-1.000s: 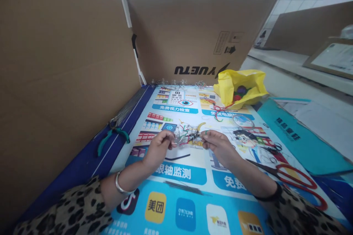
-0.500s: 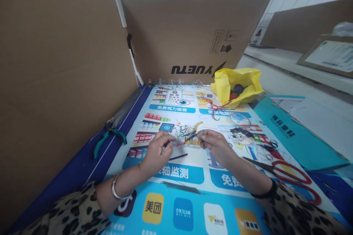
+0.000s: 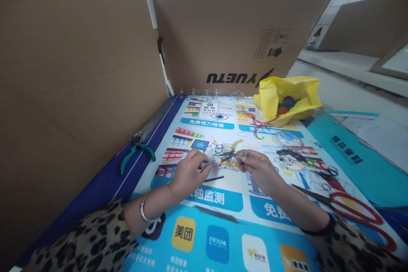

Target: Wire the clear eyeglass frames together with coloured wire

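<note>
Between my hands, above the printed sheet, is a small wire piece (image 3: 219,152) wound with red, green and white strands. My left hand (image 3: 190,173) is closed at its left end, thumb and forefinger pinched on it near a red strand. At the other end, the thumb and fingers of my right hand (image 3: 259,169) pinch the dark wire, and a bit of green shows at the fingertips. The fingers hide the exact points of grip. A thin dark stick (image 3: 214,179) lies just below the piece.
Teal-handled pliers (image 3: 137,153) lie on the left, beside thin wires. Red-handled scissors (image 3: 357,210) and small black scissors (image 3: 328,173) lie on the right. A yellow bag (image 3: 288,97) holding yarn stands at the back right. Cardboard walls (image 3: 236,29) rise behind and left.
The whole scene has shifted slightly right as the view turned left. My left fingertips have moved slightly lower at the wire piece; my right hand keeps its pinch.
</note>
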Action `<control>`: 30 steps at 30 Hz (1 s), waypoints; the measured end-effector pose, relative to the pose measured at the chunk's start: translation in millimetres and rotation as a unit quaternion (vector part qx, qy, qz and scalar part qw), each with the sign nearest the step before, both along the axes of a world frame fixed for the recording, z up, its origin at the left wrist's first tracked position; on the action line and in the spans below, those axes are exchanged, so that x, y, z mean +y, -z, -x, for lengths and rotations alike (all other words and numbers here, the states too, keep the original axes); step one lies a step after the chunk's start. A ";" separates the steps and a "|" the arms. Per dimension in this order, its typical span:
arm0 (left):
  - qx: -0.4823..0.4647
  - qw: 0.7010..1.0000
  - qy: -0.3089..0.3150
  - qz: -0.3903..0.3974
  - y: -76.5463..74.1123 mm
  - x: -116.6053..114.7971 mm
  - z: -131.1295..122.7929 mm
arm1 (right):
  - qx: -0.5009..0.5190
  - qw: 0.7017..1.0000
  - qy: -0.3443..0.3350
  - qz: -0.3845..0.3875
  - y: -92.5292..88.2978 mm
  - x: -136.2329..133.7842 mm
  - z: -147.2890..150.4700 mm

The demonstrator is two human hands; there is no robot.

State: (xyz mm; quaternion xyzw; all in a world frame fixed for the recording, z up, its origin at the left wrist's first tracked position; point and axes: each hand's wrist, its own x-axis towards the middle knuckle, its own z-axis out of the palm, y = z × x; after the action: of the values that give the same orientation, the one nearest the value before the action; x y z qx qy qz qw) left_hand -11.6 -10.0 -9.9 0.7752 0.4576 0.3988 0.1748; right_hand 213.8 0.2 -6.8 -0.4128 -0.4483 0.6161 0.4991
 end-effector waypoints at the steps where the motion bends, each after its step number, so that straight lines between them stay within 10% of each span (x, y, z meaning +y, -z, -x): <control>1: 0.004 1.000 -0.003 0.001 -0.6 0.1 -0.1 | 0.000 1.000 0.001 0.001 0.1 0.0 0.0; 22: -0.184 0.975 0.047 0.119 -13.3 4.2 1.8 | 0.027 0.999 0.016 0.025 0.4 1.4 -0.8; 30: -0.120 0.982 0.104 0.101 -14.3 1.9 0.5 | 0.030 0.998 0.023 0.042 1.2 2.7 -1.3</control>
State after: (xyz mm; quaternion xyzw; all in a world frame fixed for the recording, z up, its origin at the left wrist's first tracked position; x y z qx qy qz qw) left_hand -12.1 -8.1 4.4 0.7434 0.3884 0.4204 0.3461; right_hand 215.1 2.9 -8.0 -0.4250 -0.3971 0.6348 0.5087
